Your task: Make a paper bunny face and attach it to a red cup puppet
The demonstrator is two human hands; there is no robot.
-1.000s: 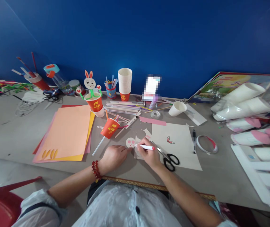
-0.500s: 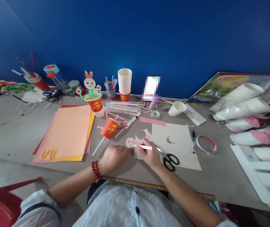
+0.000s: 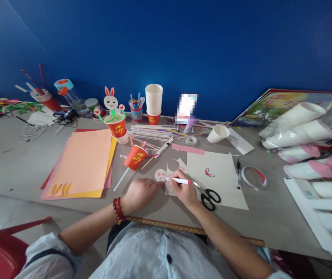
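My right hand [image 3: 183,188] pinches a white marker with a red cap [image 3: 179,180], its tip on a small round paper face with pink cheeks [image 3: 160,175]. My left hand [image 3: 140,193], fingers curled, rests on the table with a fingertip pressing at the lower edge of that paper face. A red bead bracelet circles my left wrist. Black-handled scissors [image 3: 209,197] lie just right of my right hand, on a cream paper sheet [image 3: 219,182] with a small red ear drawing.
An orange paper cup [image 3: 136,157] lies tilted behind the face. Orange and yellow sheets [image 3: 81,162] lie at left, straws [image 3: 151,133], a stack of white cups [image 3: 153,99], a bunny cup [image 3: 114,120] behind, tape rolls [image 3: 254,177], a black pen [image 3: 238,168], and bagged cups [image 3: 299,128] at right.
Nothing has visibly moved apart from a very slight shift of the marker tip on the paper face.
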